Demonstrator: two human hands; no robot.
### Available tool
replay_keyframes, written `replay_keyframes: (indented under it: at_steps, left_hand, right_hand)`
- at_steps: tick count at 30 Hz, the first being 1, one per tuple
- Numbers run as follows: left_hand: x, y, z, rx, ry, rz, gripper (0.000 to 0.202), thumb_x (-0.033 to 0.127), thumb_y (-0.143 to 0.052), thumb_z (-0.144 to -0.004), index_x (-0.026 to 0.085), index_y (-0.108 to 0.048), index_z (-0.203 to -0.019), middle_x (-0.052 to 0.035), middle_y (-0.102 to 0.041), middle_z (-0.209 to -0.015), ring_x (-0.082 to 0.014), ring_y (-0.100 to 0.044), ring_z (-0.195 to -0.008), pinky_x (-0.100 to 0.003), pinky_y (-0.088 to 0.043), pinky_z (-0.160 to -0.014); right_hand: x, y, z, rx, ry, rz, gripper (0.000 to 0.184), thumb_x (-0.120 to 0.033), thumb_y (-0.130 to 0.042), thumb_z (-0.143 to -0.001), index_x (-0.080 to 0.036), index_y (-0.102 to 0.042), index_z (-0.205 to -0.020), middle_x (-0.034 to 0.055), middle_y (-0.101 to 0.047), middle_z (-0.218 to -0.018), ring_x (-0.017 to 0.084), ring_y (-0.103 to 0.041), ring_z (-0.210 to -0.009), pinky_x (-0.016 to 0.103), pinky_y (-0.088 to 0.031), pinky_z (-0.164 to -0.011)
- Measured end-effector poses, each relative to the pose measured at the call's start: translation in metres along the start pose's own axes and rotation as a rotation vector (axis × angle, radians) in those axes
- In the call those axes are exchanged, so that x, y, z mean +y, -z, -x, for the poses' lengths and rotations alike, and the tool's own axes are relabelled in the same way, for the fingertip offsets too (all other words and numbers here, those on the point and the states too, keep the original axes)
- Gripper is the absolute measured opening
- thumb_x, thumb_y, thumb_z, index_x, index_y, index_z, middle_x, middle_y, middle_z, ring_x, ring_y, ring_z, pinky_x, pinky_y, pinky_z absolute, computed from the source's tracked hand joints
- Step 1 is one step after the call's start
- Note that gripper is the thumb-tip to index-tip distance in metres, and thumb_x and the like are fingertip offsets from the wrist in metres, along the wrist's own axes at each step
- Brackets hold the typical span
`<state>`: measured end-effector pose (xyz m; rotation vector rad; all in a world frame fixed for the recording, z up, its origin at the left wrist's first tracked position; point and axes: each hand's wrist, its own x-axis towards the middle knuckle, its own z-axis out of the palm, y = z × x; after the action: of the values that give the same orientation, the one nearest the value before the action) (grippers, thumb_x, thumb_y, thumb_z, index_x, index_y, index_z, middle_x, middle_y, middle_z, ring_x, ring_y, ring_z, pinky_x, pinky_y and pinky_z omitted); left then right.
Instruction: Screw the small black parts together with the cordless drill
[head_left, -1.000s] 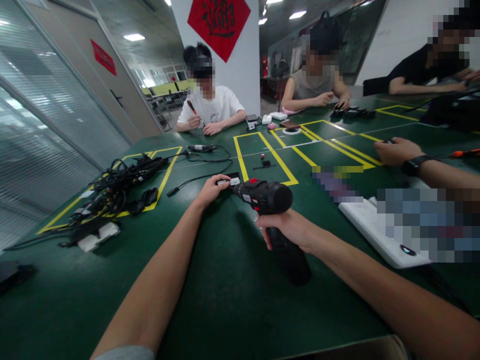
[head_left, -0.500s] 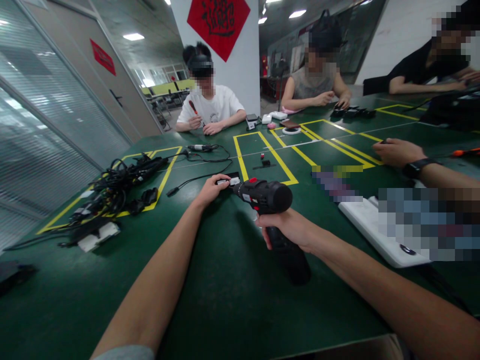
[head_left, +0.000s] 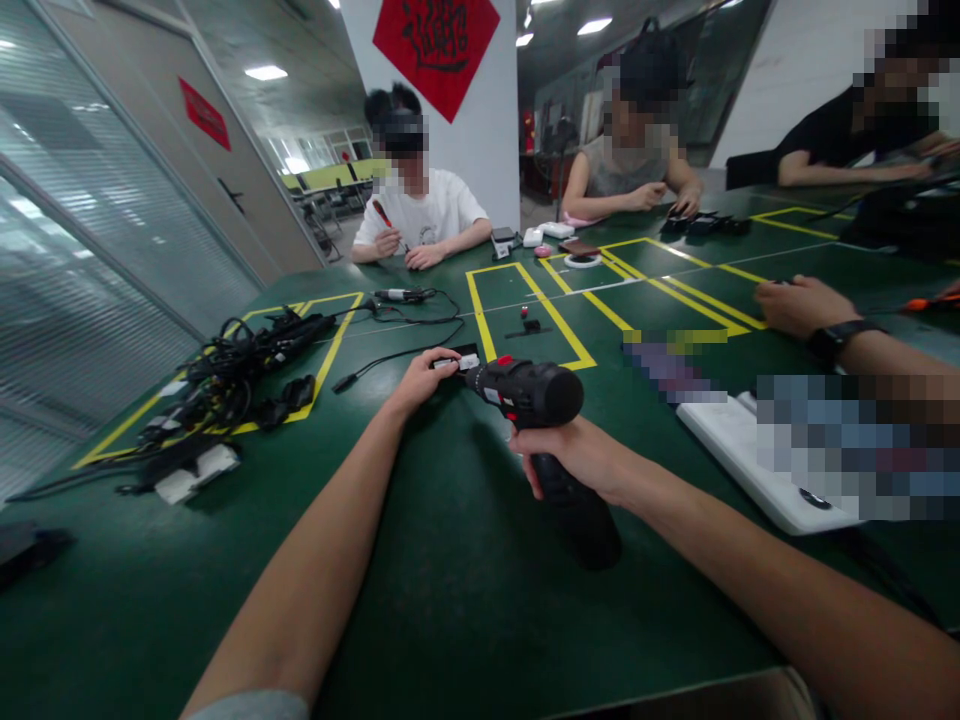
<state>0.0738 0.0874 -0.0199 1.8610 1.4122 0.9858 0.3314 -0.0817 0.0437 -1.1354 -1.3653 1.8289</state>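
My right hand is wrapped round the handle of a black cordless drill with red details. Its chuck points away to the left, right up against a small black box-like piece with a white label. My left hand grips that piece from the left, fingers closed along its near side, low over the table. Whether the drill's bit touches it, I cannot tell, since the drill body hides part of the spot. Beyond the drill, a small black part lies inside a yellow taped rectangle.
A heap of black cables and adapters covers the left of the green table. A white device lies at the right, near a co-worker's hand with a watch. Other people sit across the table, one holding a red screwdriver.
My hands, the drill and the labelled piece stay in place. The co-worker's hand at the right has shifted slightly to the right.
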Motion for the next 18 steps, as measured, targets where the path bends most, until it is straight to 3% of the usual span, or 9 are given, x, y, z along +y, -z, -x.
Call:
replay_keyframes:
  at_steps: [18]
  left_hand:
    - [0.0020,0.0000,0.0004,-0.010,0.001,0.029,0.036,0.038,-0.064,-0.074,0.018,-0.072,-0.103,-0.0056,-0.070,-0.102,-0.0232,-0.059,-0.095,-0.037,-0.045,-0.093]
  right_hand:
    - [-0.0017,-0.0013,0.0009,0.001,0.001,0.018,0.012,-0.026,-0.063,-0.073,-0.017,-0.058,-0.066,0.0022,-0.060,-0.055,0.015,-0.057,-0.046,0.028,-0.043,-0.049]
